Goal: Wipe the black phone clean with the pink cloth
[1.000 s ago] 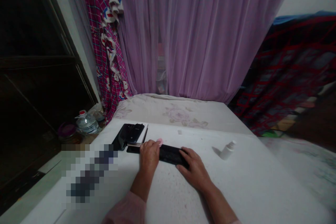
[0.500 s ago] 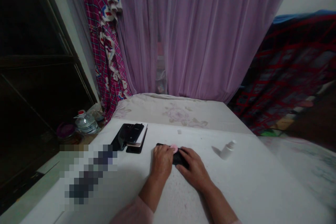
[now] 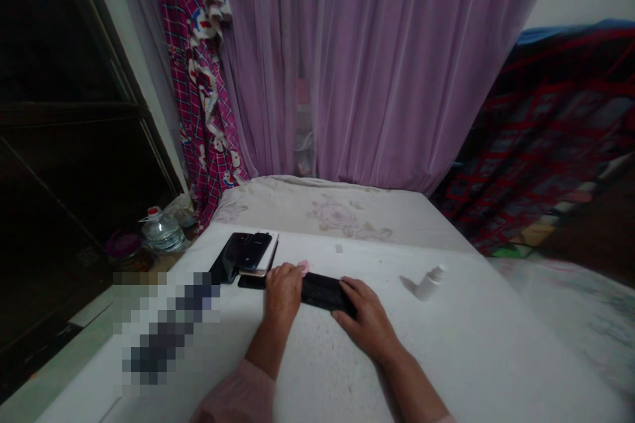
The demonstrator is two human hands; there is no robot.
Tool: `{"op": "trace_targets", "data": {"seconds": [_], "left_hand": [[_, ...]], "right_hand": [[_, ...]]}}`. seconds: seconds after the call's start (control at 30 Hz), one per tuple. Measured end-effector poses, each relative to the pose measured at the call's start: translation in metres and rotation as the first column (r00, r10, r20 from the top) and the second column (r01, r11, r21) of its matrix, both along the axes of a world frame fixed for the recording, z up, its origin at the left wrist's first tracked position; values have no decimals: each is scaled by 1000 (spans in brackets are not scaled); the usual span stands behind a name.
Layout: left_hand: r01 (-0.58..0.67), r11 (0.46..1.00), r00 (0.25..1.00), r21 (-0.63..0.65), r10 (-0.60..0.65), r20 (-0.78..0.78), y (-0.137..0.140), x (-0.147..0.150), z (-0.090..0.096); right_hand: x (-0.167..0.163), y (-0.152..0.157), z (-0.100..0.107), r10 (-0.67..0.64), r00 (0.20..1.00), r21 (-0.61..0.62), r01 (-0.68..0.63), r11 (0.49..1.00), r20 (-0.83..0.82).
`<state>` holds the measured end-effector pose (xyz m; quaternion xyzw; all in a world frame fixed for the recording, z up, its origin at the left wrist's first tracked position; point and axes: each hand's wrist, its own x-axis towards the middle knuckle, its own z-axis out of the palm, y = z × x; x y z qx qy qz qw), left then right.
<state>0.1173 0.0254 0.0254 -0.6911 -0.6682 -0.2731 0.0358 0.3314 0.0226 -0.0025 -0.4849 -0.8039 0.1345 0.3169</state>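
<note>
A flat black phone lies on the white tabletop in front of me. My right hand grips its right end, fingers along the far edge and thumb on the near edge. At the phone's left end is my left hand, closed on a small pink cloth or pad that shows only partly past the fingers. Its far side is hidden, so I cannot tell whether the cloth touches the phone. Close beyond that hand lies a stack of phones, dark ones with a white one among them.
To the right stands a small white spray bottle. A little white piece lies farther back. Blurred-out dark items are at the left edge of the table. Purple curtains hang behind, and a water jug sits beyond the left side.
My left hand has slid left with the pink cloth, from the phone's middle to its left end, uncovering more of the phone. My right hand has stayed in place.
</note>
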Motion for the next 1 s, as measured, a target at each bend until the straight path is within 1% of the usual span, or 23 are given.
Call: {"op": "trace_targets", "data": {"seconds": [0.1, 0.2, 0.33, 0.5, 0.6, 0.67, 0.77, 0.87, 1.0], "left_hand": [[-22, 1000, 1000, -5, 22, -8, 0, -1, 1], [-13, 1000, 1000, -17, 12, -20, -1, 6, 3], [75, 996, 997, -45, -76, -28, -5, 25, 5], [207, 977, 978, -55, -208, -26, -13, 52, 5], [245, 968, 969, -51, -247, -28, -15, 58, 5], [239, 969, 970, -57, -241, -31, -14, 57, 6], [190, 979, 980, -77, -194, -47, -11, 49, 9], [118, 989, 990, -84, -124, -68, -6, 36, 10], [7, 999, 997, -51, -11, -81, 0, 17, 7]], "right_hand": [[0, 0, 2, 7, 1000, -7, -7, 1000, 2], [-1, 0, 2, 7, 1000, -4, -7, 1000, 7], [-1, 1, 1, 7, 1000, 9, -7, 1000, 8], [-1, 1, 3, 35, 999, 10, -35, 999, -11], [-1, 1, 6, 51, 998, 10, -51, 999, -21], [-1, 0, 6, 51, 999, 14, -51, 999, -17], [-1, 0, 3, 31, 1000, 19, -31, 999, 4], [0, -1, 0, 11, 1000, 27, -12, 1000, 15], [1, -1, 0, 5, 1000, 38, -5, 999, 5]]}}
